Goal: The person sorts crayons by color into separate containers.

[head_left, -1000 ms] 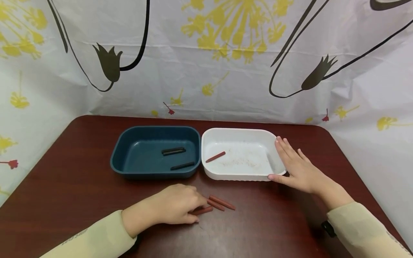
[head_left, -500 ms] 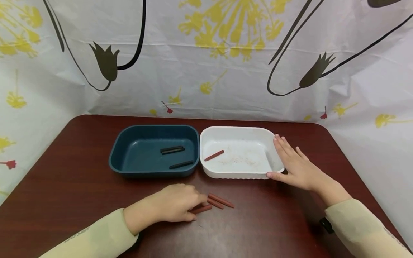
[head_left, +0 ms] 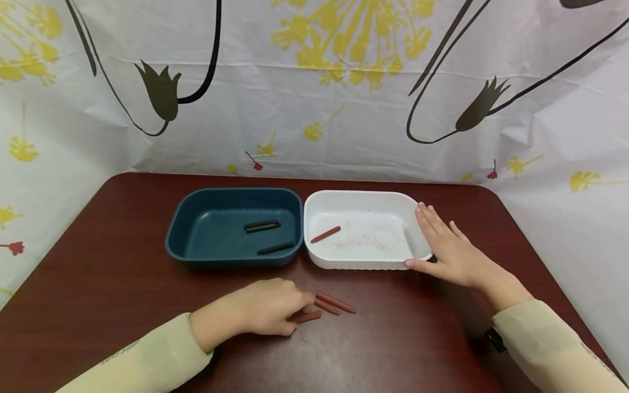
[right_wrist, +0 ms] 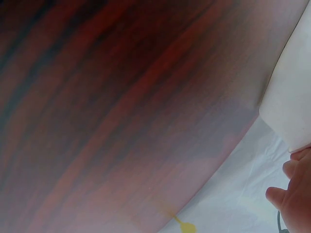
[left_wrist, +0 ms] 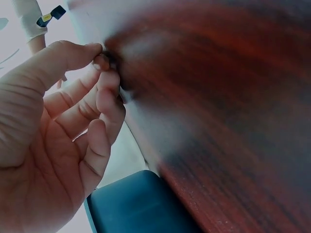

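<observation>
Head view: a red-brown crayon [head_left: 307, 316] on the table [head_left: 98, 284] is pinched by the left hand [head_left: 262, 313], beside two more crayons [head_left: 335, 303]. Flat, straight fingers of the right hand [head_left: 449, 251] are pressed against the white tray [head_left: 363, 199]; the blue tray [head_left: 196, 199] adjoins it.

We seem to face a makeshift recording corner: a dark wooden table [head_left: 98, 284] hemmed by a flower-printed sheet [head_left: 314, 82] hung behind and beside.
</observation>
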### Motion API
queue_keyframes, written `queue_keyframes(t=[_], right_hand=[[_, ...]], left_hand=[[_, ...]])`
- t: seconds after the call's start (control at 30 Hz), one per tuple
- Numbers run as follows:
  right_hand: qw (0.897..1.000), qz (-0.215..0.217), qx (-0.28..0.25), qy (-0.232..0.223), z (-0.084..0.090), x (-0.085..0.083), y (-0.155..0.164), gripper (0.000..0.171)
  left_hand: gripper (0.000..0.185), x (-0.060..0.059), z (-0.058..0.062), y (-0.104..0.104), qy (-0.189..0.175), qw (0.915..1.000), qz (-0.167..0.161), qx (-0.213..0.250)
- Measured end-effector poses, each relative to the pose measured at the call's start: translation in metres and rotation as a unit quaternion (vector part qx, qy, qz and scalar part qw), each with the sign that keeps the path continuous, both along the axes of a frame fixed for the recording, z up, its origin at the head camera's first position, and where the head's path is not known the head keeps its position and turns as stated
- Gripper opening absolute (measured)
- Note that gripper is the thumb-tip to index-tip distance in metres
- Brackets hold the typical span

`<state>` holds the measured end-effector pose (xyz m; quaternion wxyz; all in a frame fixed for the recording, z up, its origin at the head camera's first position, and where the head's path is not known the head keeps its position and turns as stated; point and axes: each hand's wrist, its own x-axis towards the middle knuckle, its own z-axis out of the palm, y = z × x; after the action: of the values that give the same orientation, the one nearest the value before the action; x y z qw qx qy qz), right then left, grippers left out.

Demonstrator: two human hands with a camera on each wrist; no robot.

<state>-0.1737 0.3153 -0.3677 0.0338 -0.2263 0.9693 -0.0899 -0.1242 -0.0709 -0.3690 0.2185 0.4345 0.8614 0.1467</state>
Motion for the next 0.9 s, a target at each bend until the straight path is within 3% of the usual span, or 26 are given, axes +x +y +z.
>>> queue_keyframes(t=[0.5,0.9], right_hand=[[1.0,-0.002,0.006,-0.005,0.0,-0.0011,0.0005,0.11],[1.0,-0.001,0.007,-0.001,-0.0018,-0.0023,0.0016,0.109]], left_hand=[[0.014,-0.001,0.0011,-0.0014,0.003,1.0,0.006,0.003],[0.012,-0.0016,0.0034,-0.0046,0.043,0.999,-0.012,0.005]])
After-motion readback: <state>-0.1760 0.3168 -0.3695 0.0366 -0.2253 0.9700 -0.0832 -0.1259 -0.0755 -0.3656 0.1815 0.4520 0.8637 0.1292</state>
